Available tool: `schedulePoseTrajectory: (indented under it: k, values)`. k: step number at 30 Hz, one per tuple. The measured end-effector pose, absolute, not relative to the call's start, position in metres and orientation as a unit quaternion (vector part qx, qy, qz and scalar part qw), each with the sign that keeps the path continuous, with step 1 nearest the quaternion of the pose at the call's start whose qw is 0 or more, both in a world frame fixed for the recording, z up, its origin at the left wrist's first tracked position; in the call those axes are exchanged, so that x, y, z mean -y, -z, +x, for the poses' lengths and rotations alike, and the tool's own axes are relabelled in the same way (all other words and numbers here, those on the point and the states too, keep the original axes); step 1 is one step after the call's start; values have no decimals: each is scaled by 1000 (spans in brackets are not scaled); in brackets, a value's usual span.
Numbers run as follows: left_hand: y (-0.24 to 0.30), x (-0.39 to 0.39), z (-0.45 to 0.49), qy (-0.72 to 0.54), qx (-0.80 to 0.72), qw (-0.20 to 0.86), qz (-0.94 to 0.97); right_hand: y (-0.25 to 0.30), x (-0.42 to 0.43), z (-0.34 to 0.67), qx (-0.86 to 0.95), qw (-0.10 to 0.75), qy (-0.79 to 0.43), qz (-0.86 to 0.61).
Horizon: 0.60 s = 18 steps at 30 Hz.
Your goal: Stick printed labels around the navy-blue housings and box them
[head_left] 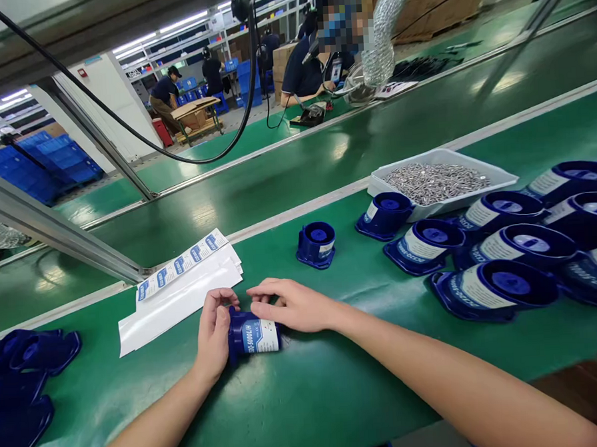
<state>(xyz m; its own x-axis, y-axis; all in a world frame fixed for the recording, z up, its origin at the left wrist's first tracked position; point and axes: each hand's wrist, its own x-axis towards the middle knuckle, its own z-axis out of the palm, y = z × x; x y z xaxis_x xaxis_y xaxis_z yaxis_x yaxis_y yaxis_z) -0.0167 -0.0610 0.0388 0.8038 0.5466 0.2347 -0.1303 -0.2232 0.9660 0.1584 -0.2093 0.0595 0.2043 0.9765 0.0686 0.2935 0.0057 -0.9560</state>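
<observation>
While a labelled blue cup (257,344) lies tipped on its side at seven o'clock from mid-view, the left hand (212,338) grasps its flanged end, fingers curled and thumb along it. The left forearm (153,418) comes in from about eight o'clock. The right hand (297,307) bends inward over the open end, its forearm reaching from four o'clock; whether those fingers grip, I cannot tell. On the green table (268,415), label sheets (183,264) lie at ten o'clock from the cup and an upright cup (316,236) stands at one.
</observation>
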Motion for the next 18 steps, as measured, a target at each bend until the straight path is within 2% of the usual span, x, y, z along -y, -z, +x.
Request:
schedulePoseTrajectory:
  k: [3, 5, 11, 15, 18]
  values:
    - [-38, 57, -16, -236, -185, 620, 725, -64, 217, 177, 570, 370, -408, -610]
    - [-40, 58, -16, -215, -201, 622, 725, -65, 222, 181, 621, 331, -413, -578]
    - [-43, 62, -16, -265, -233, 598, 719, -64, 221, 155, 730, 248, -218, -599]
    - [-36, 63, -13, -337, -294, 571, 688, -62, 215, 137, 756, 247, -188, -576]
    - [-34, 58, -7, -380, -319, 606, 622, -56, 208, 130, 760, 299, -206, -539]
